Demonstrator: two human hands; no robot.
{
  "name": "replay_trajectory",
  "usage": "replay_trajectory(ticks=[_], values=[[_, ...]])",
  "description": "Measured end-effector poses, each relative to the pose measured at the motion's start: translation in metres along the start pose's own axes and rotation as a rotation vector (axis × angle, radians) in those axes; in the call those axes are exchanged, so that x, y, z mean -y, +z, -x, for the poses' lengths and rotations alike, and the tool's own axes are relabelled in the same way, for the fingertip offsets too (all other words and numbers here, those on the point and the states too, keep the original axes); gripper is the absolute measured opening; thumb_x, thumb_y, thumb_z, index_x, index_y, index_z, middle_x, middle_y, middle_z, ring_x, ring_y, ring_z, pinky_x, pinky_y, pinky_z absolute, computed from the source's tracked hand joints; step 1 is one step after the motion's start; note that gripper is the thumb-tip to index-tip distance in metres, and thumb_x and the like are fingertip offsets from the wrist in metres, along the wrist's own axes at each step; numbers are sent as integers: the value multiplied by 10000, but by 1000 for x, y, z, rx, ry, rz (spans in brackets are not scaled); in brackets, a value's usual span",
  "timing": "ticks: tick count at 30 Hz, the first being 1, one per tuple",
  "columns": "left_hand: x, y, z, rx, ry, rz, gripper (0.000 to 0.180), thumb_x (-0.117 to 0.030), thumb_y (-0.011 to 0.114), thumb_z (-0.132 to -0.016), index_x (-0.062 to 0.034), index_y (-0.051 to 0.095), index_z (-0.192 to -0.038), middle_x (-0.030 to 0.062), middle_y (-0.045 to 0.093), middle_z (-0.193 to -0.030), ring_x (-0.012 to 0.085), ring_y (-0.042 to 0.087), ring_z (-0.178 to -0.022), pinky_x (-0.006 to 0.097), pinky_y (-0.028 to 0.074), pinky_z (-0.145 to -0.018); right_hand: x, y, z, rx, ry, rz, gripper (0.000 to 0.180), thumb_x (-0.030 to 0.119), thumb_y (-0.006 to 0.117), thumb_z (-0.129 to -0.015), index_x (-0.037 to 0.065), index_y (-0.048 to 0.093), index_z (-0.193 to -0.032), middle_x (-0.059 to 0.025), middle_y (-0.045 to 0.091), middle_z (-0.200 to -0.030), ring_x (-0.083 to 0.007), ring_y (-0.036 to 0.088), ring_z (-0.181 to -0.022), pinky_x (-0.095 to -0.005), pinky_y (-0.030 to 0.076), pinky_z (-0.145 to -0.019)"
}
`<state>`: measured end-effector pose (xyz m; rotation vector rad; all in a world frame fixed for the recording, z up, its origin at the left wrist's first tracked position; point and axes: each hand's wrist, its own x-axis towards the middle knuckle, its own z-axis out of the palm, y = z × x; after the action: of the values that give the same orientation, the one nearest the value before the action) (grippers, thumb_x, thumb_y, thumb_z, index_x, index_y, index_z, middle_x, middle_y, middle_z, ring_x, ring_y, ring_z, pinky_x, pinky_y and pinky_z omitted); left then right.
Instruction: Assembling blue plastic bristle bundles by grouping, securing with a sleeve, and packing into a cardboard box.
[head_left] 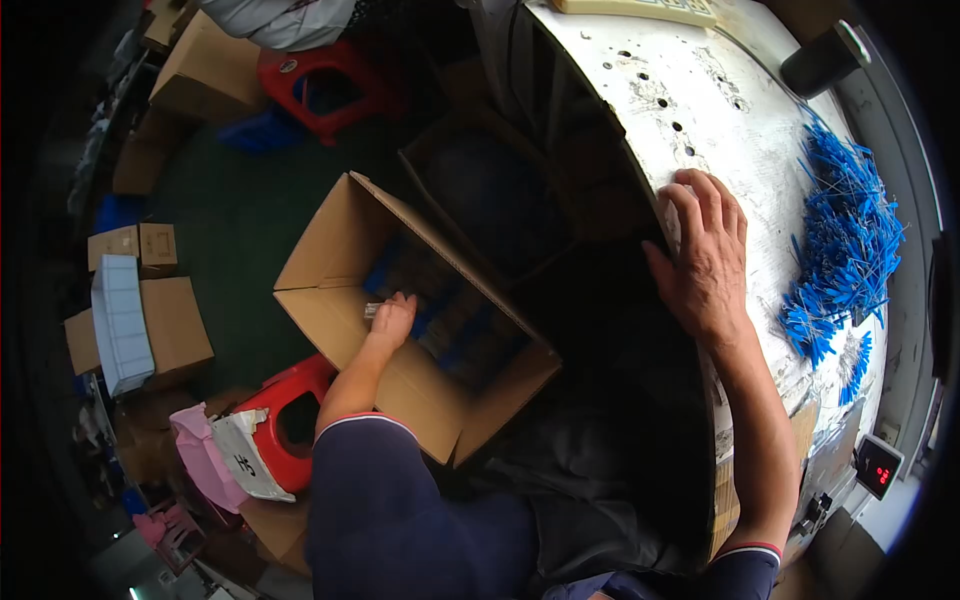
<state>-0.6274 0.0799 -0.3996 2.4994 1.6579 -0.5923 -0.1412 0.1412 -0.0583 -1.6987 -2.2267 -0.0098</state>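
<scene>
Left hand (392,318) reaches down into the open brown cardboard box (330,240) on the floor, fingers closed on a small clear-wrapped packet (372,310) at the box's near wall. Right hand (705,262) lies open and flat on the edge of the worn white round worktable (700,110), gripping nothing — it braces me. I judge the risks as follows: the packet could slip from a shallow pinch and drop among the stacked contents; leaning further could shift my weight off the table edge. Loose blue plastic ties (845,240) lie heaped near the right hand — a careless sweep would scatter them. A red plastic stool (300,395) stands just beside the box.
</scene>
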Motion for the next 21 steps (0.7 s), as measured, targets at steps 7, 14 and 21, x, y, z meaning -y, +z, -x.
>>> replay_trajectory(ticks=[7,14,21], values=[[35,89,-64,-44,130,-261,164,-195,593,-904,-173,671,-1047,97,661,-986,253,691,-885,406,520,-578,4,4,-1,70,28,79,690,36,815,-689,109,505,-1302,-145,483,-1395,-380,437,-1350,-498,343,-1113],[50,146,-131,-84,166,-434,147,-246,596,-901,-161,688,-977,64,624,-899,265,659,-839,422,419,-463,2,11,-5,143,50,132,762,-9,802,-658,96,479,-1340,-190,468,-1411,-413,427,-1358,-520,335,-1114],[82,205,-152,-53,138,-187,245,-211,620,-904,-146,723,-1116,62,708,-1065,283,654,-1015,453,499,-571,-2,10,-9,190,37,140,837,-37,789,-639,88,420,-1380,-243,444,-1427,-470,424,-1353,-565,353,-1110]])
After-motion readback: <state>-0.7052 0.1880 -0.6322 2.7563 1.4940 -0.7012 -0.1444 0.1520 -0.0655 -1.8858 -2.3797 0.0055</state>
